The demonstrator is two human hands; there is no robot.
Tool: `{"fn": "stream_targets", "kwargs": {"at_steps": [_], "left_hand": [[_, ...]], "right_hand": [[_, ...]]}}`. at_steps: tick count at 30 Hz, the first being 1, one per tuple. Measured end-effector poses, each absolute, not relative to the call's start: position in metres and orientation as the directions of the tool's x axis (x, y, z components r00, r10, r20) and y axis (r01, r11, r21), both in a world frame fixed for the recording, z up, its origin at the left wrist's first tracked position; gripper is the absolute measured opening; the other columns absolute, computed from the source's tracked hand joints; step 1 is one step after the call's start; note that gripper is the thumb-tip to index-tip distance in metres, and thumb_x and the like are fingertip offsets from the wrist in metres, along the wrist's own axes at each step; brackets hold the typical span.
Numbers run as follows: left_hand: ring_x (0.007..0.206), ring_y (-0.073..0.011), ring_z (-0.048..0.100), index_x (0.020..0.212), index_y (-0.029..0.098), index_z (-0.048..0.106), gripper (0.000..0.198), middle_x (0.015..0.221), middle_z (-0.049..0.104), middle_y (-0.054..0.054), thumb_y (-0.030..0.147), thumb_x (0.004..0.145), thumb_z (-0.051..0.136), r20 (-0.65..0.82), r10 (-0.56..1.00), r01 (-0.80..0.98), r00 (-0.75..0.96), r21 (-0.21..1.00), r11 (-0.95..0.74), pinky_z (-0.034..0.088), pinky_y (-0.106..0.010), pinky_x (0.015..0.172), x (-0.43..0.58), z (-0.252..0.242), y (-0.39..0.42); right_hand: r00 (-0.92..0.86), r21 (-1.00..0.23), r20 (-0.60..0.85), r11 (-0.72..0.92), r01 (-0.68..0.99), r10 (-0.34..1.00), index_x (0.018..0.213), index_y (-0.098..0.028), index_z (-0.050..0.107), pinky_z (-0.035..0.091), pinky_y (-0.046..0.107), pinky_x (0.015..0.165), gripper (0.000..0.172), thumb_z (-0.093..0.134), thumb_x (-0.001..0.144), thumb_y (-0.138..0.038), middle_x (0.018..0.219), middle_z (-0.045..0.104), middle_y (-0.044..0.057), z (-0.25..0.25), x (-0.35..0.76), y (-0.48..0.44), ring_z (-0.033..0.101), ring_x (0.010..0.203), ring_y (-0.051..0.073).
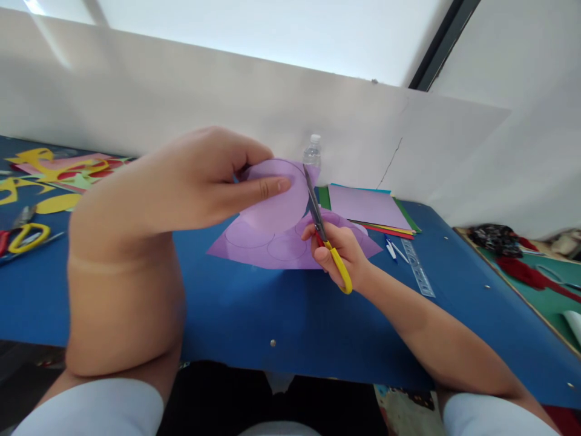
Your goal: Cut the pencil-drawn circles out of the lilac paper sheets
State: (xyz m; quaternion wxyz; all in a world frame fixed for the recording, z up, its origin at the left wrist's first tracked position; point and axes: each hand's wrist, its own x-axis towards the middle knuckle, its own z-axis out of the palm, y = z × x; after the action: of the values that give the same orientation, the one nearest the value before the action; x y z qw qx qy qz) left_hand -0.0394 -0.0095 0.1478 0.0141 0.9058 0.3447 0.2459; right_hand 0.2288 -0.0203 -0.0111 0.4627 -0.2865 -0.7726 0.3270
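My left hand (204, 178) pinches a sheet of purple paper (276, 212) with pencilled circles on it, thumb on top, and lifts its upper part off the blue table (281, 315). My right hand (338, 251) is closed on yellow-and-red-handled scissors (324, 233). The blades point upward along the right edge of the rounded paper part. The lower half of the sheet lies on the table beneath both hands.
A stack of coloured paper (367, 209) lies behind, with pens (394, 249) and a clear ruler (418, 267) to its right. A water bottle (312, 151) stands by the white wall. Yellow scissors (27, 236) and paper cut-outs (54, 172) lie far left. A green table (544, 290) adjoins at right.
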Motion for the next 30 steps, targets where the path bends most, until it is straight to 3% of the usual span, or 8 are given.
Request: {"fn": "stream_targets", "kwargs": {"at_steps": [4,9,14,20,30], "left_hand": [[0.05,-0.0055,0.037,0.07,0.02,0.06,0.057,0.055,0.041,0.007,0.063,0.107,0.054,0.423,0.666,0.65,0.614,0.207,-0.731,0.027,-0.024,0.051,-0.039,0.149,-0.012],[0.055,-0.0092,0.046,0.081,0.019,0.075,0.06,0.059,0.05,0.005,0.067,0.105,0.049,0.417,0.709,0.696,0.569,0.216,-0.685,0.031,-0.026,0.055,-0.037,0.15,-0.015],[0.058,-0.0093,0.053,0.084,0.018,0.076,0.058,0.062,0.056,0.005,0.066,0.105,0.051,0.438,0.71,0.693,0.552,0.232,-0.682,0.034,-0.026,0.057,-0.036,0.151,-0.017],[0.054,-0.0057,0.044,0.084,0.016,0.073,0.063,0.058,0.05,0.009,0.07,0.106,0.048,0.43,0.704,0.708,0.565,0.186,-0.682,0.031,-0.025,0.062,-0.036,0.151,-0.017],[0.05,-0.0072,0.039,0.072,0.02,0.061,0.053,0.053,0.045,0.008,0.059,0.107,0.054,0.41,0.636,0.626,0.654,0.178,-0.759,0.027,-0.028,0.057,-0.037,0.149,-0.012]], "right_hand": [[-0.408,-0.763,0.525,0.625,0.163,0.747,0.109,-0.021,0.065,0.04,0.032,0.054,0.07,0.062,0.102,-0.091,0.063,0.052,-0.007,-0.01,0.229,-0.021,0.045,0.05,0.013],[-0.399,-0.753,0.542,0.638,0.16,0.74,0.108,-0.021,0.066,0.04,0.031,0.054,0.067,0.063,0.104,-0.087,0.063,0.052,-0.007,-0.013,0.229,-0.021,0.047,0.051,0.013],[-0.398,-0.749,0.539,0.639,0.177,0.742,0.106,-0.021,0.066,0.042,0.031,0.055,0.069,0.063,0.102,-0.09,0.062,0.052,-0.007,-0.011,0.23,-0.02,0.049,0.051,0.013],[-0.434,-0.745,0.53,0.644,0.174,0.729,0.112,-0.02,0.066,0.041,0.031,0.055,0.071,0.06,0.103,-0.09,0.065,0.054,-0.007,-0.006,0.232,-0.019,0.048,0.052,0.013],[-0.469,-0.749,0.521,0.646,0.15,0.713,0.119,-0.02,0.065,0.038,0.031,0.054,0.067,0.063,0.105,-0.085,0.066,0.053,-0.007,0.0,0.232,-0.02,0.045,0.053,0.013]]}}
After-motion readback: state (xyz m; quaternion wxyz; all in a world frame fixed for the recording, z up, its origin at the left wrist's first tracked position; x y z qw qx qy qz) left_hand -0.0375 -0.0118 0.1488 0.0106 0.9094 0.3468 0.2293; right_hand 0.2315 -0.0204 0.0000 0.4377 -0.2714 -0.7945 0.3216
